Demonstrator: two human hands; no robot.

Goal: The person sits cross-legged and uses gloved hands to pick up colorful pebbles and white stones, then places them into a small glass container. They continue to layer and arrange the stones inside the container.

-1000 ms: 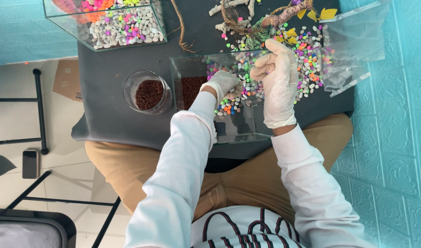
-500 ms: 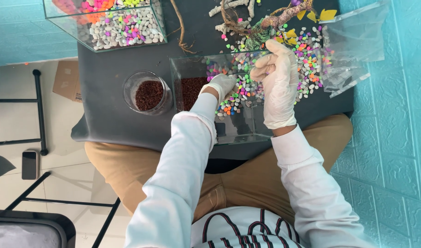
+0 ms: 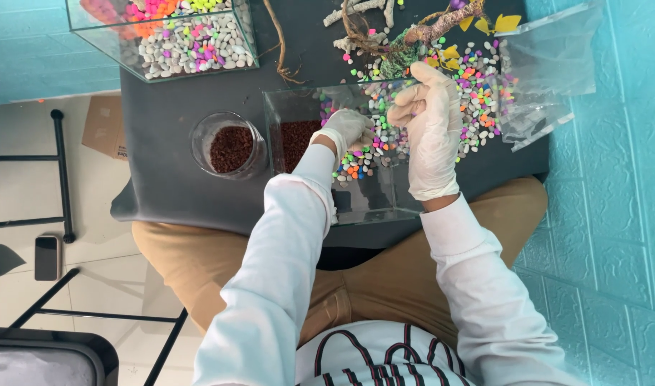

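A small clear glass tank (image 3: 384, 213) stands on the dark table (image 3: 163, 193) in front of me. It holds brown gravel (image 3: 295, 139) on its left side and coloured pebbles (image 3: 374, 146) in the middle. My left hand (image 3: 345, 129), in a white glove, is down inside the tank with its bent fingers on the pebbles. My gloved right hand (image 3: 427, 125) hovers over the tank's far right part, fingers curled against the thumb as if pinching pebbles. What lies under either hand is hidden.
A round glass jar of brown gravel (image 3: 231, 146) sits left of the tank. A larger glass tank with pebbles (image 3: 163, 39) is at the far left. Driftwood (image 3: 427, 28), loose pebbles (image 3: 481, 78) and a clear plastic bag (image 3: 549, 64) lie far right. A phone (image 3: 47, 257) lies on the floor.
Almost nothing differs; my left hand has shifted slightly on the pebbles inside the tank, and my right hand stays at the same place.
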